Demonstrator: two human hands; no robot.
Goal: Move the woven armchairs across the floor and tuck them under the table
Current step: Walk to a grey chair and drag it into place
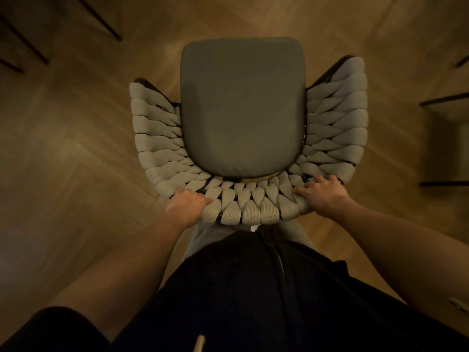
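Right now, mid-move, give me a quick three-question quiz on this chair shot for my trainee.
1. True or false: both hands grip the woven armchair at the top of its backrest.
2. Which covers the seat? A) a grey cushion B) a folded blanket C) a wooden tray
3. Fill in: the chair stands on a ____ floor.

Key
1. True: the left hand and right hand curl over the woven rim, either side of its middle.
2. A
3. Wooden, laid in a herringbone pattern.
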